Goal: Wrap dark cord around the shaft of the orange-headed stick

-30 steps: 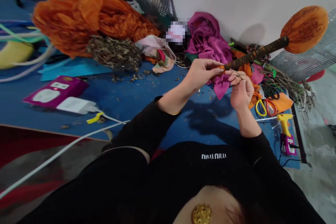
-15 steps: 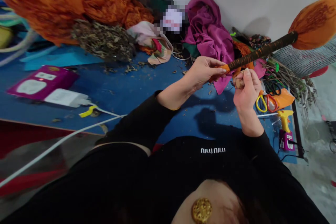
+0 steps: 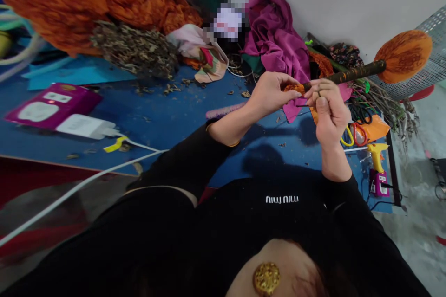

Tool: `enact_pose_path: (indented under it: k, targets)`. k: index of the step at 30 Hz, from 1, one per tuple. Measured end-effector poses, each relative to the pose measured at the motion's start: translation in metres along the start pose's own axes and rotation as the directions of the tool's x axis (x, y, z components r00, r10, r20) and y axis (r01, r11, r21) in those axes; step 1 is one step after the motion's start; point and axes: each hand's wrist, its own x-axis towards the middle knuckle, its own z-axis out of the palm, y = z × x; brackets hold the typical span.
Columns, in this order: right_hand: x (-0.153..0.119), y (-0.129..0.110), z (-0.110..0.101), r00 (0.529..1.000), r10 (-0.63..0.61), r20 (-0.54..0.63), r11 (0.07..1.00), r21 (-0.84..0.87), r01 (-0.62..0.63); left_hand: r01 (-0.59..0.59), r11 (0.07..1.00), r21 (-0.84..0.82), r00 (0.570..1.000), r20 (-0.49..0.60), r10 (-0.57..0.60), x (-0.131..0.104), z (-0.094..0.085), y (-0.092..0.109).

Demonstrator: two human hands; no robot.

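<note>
Two hands close together, curled at stick

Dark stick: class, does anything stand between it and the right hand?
Nothing visible does: the right hand overlaps the dark stick in this view, while the left hand pinches orange cloth at its near end.

Head view: from above wearer's chest, facing forward and down, close over blue table.
</note>
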Motion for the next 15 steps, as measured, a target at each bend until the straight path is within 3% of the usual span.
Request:
enact_pose_path:
  k: [4, 11, 15]
  targets:
    - [0.008, -0.001, -0.018, 0.998, 0.056, 0.009, 0.997, -0.063, -0.055, -0.032, 0.996, 0.082, 0.999, 0.003, 0.032, -0.001, -0.001, 0.000]
    - [0.013, 0.010, -0.025, 0.989, 0.138, 0.046, 0.985, 0.099, -0.142, -0.043, 0.978, 0.206, 0.999, 0.008, 0.042, -0.008, -0.001, 0.007]
    - [0.018, 0.017, -0.034, 0.980, 0.023, 0.197, 0.987, 0.153, -0.054, -0.032, 0.976, 0.213, 0.999, 0.025, 0.028, -0.009, -0.001, 0.009]
